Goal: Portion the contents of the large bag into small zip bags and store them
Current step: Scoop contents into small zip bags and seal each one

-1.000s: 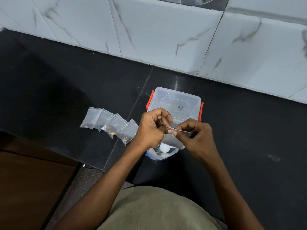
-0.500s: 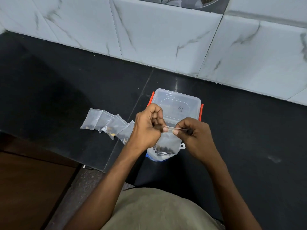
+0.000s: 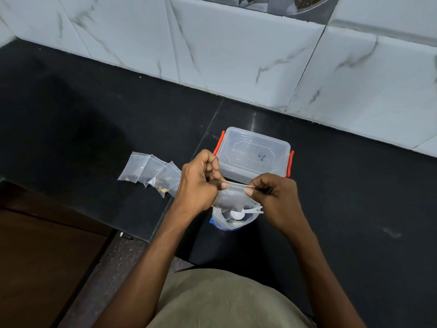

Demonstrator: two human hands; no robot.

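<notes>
A small clear zip bag [image 3: 230, 198] with dark contents hangs between my hands. My left hand [image 3: 201, 179] pinches the left end of its zip strip and my right hand [image 3: 274, 197] pinches the right end. Directly below it stands the large bag [image 3: 233, 220], open at the top, with a white scoop [image 3: 238, 214] inside. Several filled small zip bags [image 3: 151, 172] lie in an overlapping row on the black counter [image 3: 94, 129] to the left of my hands; my left hand hides part of the nearest one.
A clear plastic box [image 3: 254, 153] with orange side clips and a closed lid stands just behind my hands. A white marble-tiled wall [image 3: 236, 55] rises at the back of the counter. The counter's front edge drops to a brown cabinet [image 3: 47, 256] at lower left.
My hands have moved slightly apart along the zip strip, and the small bag now hangs lower, showing its dark contents. The rest has not moved.
</notes>
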